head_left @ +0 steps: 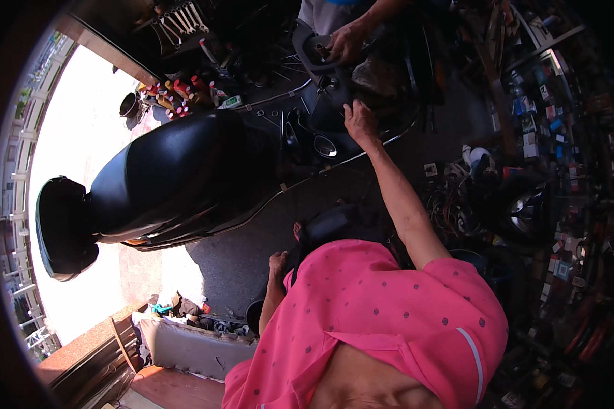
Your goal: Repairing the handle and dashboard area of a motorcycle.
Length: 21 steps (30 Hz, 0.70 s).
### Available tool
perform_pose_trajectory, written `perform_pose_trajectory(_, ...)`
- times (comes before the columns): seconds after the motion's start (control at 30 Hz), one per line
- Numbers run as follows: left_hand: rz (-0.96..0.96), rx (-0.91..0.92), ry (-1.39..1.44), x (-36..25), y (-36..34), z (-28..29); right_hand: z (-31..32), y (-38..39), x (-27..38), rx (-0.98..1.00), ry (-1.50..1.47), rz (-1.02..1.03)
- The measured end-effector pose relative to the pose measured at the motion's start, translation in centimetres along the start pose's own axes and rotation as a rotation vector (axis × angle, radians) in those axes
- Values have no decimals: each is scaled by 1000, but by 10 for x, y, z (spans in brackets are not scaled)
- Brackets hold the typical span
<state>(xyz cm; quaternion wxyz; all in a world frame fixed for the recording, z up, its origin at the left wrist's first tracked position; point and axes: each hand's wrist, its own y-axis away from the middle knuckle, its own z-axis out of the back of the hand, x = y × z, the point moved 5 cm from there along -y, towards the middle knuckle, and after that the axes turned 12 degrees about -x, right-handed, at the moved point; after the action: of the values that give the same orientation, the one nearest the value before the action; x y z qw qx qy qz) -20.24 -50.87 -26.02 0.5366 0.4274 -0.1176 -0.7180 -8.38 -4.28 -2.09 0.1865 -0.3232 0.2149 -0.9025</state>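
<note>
A scooter with a long black seat (177,177) lies across my view, its front end toward the upper right. My right hand (361,123) reaches over its front part, beside a big grey-brown lump (376,76), fingers a little apart and nothing visible in them. An oval mirror-like part (325,146) and a wrench (282,126) lie on the scooter's floorboard, left of that hand. Low beside my dark-clad leg is my left hand (278,264); its fingers are in shadow and partly hidden. Across the scooter, another person's hand (348,42) touches a dark curved panel (314,51).
Several bottles with red and yellow caps (177,95) stand beyond the seat. Wrenches (181,20) hang at the upper left. A black top box (65,228) sits at the scooter's tail. Shelves of small boxes (532,143) line the right. A grey padded bench (191,347) stands at lower left.
</note>
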Motion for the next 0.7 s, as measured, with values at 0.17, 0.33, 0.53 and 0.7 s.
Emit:
perform_pose_trajectory(0.17,29,12,8,2,0,-1,-2,1,-2,-6,0,13)
perform_pose_trajectory(0.33,49,-1,-35,6,-2,-2,1,1,0,-38,-28,34)
perform_pose_trajectory(0.53,73,-14,-3,10,-3,-2,3,0,2,-49,-51,26)
perform_pose_trajectory(0.7,73,-2,-26,3,-2,1,2,0,2,-9,-6,5)
